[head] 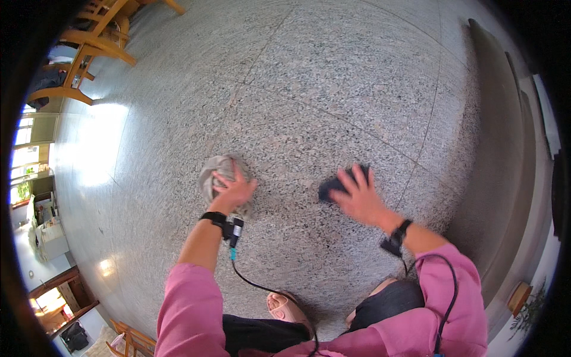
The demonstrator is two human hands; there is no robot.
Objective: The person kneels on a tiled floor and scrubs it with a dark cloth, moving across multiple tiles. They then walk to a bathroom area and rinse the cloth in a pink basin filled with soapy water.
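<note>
My left hand (232,191) lies on a crumpled grey cloth (209,172) with its fingers spread over it. To the right, my right hand (361,198) rests with spread fingers on a dark navy cloth (329,189). Both cloths appear to be on the speckled stone floor (285,134), with a stretch of floor between them. Each wrist bears a black strap with a small device and a cable. The undersides of both hands are hidden, so whether the fingers grip the cloths cannot be made out.
Wooden chairs (84,49) stand at the upper left. Along the right side runs a long grey-brown piece (495,147), perhaps furniture. My pink slipper (290,310) is on the floor below, near a hanging black cable (258,285). Another wooden chair (131,339) shows at the lower left.
</note>
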